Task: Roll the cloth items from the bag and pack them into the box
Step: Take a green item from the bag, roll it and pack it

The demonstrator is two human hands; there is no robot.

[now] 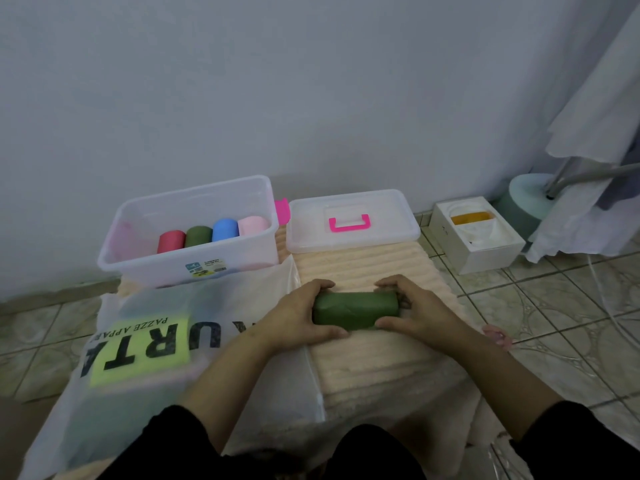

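Nearest the camera, the left hand (298,317) and right hand (414,311) curl round opposite ends of a green cloth roll (355,310) lying crosswise between them on the ribbed peach mat (374,362). The plastic bag (145,344) lies at 9 o'clock of the roll. The clear box (188,233), holding four rolls, stands at 11 o'clock and its lid (353,221) at 12, with bare mat between.

The left hand (300,315) and right hand (417,311) are covering both ends of the green roll (355,310). The bag (138,344) is blurring its own print (letters partly unreadable), and the box (188,230) label is staying too small to read.
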